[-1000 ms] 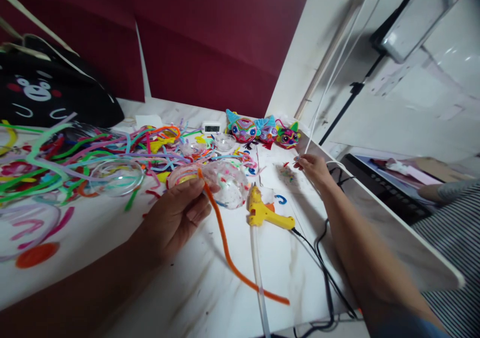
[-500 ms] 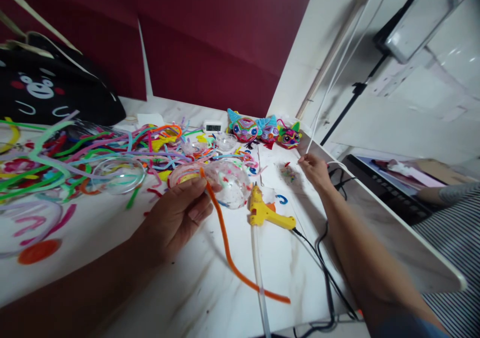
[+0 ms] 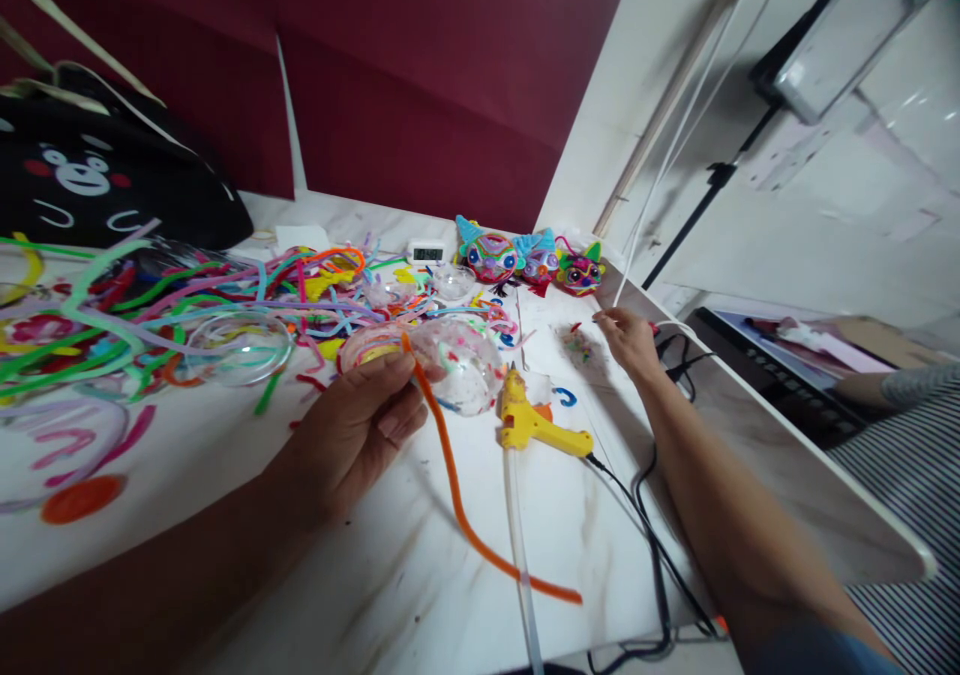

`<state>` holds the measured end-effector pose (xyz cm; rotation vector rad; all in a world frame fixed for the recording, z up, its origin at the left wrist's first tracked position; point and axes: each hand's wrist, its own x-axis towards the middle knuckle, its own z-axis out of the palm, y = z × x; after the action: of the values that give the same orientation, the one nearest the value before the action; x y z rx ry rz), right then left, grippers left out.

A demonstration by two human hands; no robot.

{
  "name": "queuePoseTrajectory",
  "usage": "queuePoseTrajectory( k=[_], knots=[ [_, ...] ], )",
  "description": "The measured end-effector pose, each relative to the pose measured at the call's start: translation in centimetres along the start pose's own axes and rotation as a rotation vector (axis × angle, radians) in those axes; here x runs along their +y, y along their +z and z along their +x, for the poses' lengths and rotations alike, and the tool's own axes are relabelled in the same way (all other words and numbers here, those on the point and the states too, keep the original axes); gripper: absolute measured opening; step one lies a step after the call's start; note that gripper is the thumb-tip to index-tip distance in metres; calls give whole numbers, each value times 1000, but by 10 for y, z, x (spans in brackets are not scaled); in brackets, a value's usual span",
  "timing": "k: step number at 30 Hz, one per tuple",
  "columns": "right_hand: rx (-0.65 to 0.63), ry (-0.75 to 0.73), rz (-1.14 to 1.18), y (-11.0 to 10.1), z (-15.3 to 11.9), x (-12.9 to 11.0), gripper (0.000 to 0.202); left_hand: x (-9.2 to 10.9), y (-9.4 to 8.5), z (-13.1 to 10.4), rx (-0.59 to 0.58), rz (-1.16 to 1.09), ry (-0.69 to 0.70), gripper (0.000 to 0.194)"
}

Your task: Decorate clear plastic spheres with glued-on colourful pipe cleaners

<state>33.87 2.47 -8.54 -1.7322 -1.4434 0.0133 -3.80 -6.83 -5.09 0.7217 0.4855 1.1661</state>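
Between thumb and forefinger, my left hand (image 3: 367,425) pinches the upper end of an orange pipe cleaner (image 3: 455,485), which curves down and right over a clear glue stick (image 3: 514,525). Beyond the fingers are clear plastic domes (image 3: 465,370). A yellow glue gun (image 3: 540,427) lies right of my left hand. My right hand (image 3: 626,340) has its fingers closed near the right edge of the table, beside a small clear bag of bits (image 3: 583,348); what it holds, if anything, is too small to make out.
Many coloured pipe cleaners (image 3: 180,290) cover the left side. Three decorated animal heads (image 3: 491,255) stand at the back beside a white timer (image 3: 427,252). Black cables (image 3: 651,525) run down the right. A black bag (image 3: 97,175) sits at back left; another person's arm shows far right.
My right hand has shifted very slightly at the table's right edge. My left hand keeps its pinch on the orange pipe cleaner.
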Motion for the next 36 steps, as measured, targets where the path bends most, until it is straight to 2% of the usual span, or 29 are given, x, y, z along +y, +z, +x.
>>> queuePoseTrajectory(
  k=[5, 10, 15, 25, 32, 36],
  knots=[
    [67, -30, 66, 2, 2, 6, 32, 1, 1, 0, -11, 0, -3, 12],
    [84, -41, 128, 6, 6, 16, 22, 2, 2, 0, 1, 24, -8, 15],
    [80, -29, 134, 8, 6, 21, 26, 1, 0, 0, 0, 27, -12, 18],
    [76, -59, 112, 4, 0, 14, 29, 0, 0, 0, -9, 18, -2, 15],
    [124, -92, 112, 4, -2, 8, 19, 2, 1, -1, -8, 18, -6, 14],
    [157, -94, 88, 2, -2, 6, 15, 0, -1, 1, -16, 28, -9, 22]
  ],
)
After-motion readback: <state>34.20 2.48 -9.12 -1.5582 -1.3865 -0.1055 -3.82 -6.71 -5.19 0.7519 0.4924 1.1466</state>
